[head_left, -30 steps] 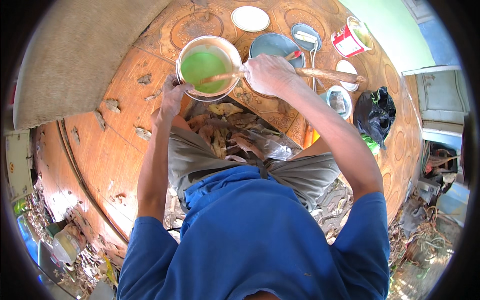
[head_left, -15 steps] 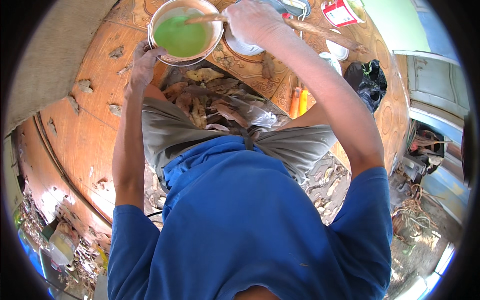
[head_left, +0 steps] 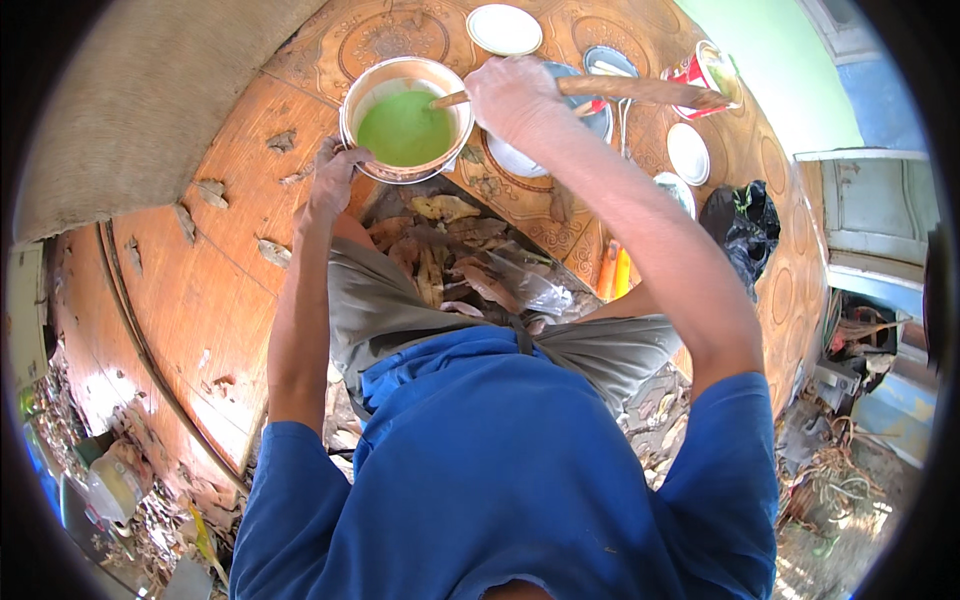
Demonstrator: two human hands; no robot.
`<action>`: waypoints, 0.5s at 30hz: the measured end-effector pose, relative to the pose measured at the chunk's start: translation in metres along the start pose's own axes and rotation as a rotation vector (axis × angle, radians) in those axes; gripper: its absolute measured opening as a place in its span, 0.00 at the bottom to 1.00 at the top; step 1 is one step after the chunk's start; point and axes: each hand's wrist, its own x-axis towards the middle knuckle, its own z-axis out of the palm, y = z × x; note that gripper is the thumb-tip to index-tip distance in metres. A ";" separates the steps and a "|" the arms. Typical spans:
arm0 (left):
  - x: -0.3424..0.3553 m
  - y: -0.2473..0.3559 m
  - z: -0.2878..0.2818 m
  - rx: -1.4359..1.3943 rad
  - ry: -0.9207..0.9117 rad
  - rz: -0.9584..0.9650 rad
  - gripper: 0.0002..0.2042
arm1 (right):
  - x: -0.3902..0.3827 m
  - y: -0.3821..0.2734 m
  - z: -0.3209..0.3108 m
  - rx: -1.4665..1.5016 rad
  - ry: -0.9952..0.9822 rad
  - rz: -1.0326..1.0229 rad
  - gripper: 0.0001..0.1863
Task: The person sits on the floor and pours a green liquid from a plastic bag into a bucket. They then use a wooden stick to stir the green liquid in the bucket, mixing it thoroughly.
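A pale bucket point(head_left: 462, 118) holding light green paint point(head_left: 405, 130) stands ahead of me, left of centre. My left hand point(head_left: 335, 175) grips its near left rim, with the thumb on the edge. In my right hand point(head_left: 515, 95), closed around it, is a wooden stick point(head_left: 650, 91). One end of the stick dips into the paint; the thicker end sticks out to the right, above other containers. Partly covered by my right hand and the stick, a wide grey-blue container point(head_left: 598, 118) sits to the right of the bucket.
A white lid point(head_left: 504, 29) lies at the far side, another white lid point(head_left: 688, 153) to the right. Beyond stands a red-and-white can point(head_left: 716, 70). A black plastic bag point(head_left: 742, 225) and orange-yellow handles point(head_left: 614, 270) lie at right. Dry leaves point(head_left: 440, 240) fill the gap before my legs.
The view has shifted, so the bucket and containers appear lower and further right. The stick's dipped end has moved from the bucket's upper middle toward its right side. Both hands keep their hold.
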 end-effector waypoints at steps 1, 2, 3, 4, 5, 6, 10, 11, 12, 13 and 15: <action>0.004 -0.004 -0.004 -0.010 -0.005 -0.016 0.17 | 0.000 -0.005 -0.002 0.015 -0.030 -0.011 0.11; 0.006 -0.008 -0.011 -0.021 -0.002 -0.029 0.17 | -0.001 -0.012 -0.005 0.029 -0.058 -0.031 0.10; 0.009 -0.010 -0.019 -0.033 0.000 -0.043 0.17 | -0.002 -0.018 -0.007 0.043 -0.086 -0.050 0.10; 0.009 -0.009 -0.017 -0.078 -0.009 -0.038 0.16 | -0.003 -0.018 0.002 0.048 -0.064 -0.127 0.09; 0.004 -0.009 -0.015 -0.125 -0.011 -0.033 0.16 | -0.004 -0.019 0.007 0.072 -0.044 -0.139 0.09; 0.001 -0.008 -0.012 -0.172 -0.013 -0.028 0.16 | -0.005 -0.019 0.012 0.096 -0.025 -0.152 0.09; -0.010 -0.009 -0.017 -0.236 0.023 -0.046 0.17 | -0.002 -0.026 -0.014 0.043 -0.071 -0.124 0.10; -0.010 -0.010 -0.015 -0.243 0.035 -0.055 0.17 | 0.003 -0.023 -0.016 0.010 -0.026 -0.121 0.11; -0.010 -0.010 -0.013 -0.249 0.048 -0.064 0.17 | 0.012 -0.022 -0.006 0.006 0.021 -0.105 0.10; -0.012 -0.007 -0.008 -0.228 0.059 -0.081 0.17 | 0.016 -0.022 -0.005 0.014 -0.001 -0.097 0.10; -0.016 0.000 0.001 -0.186 0.079 -0.115 0.16 | 0.021 -0.023 -0.003 0.029 -0.044 -0.078 0.10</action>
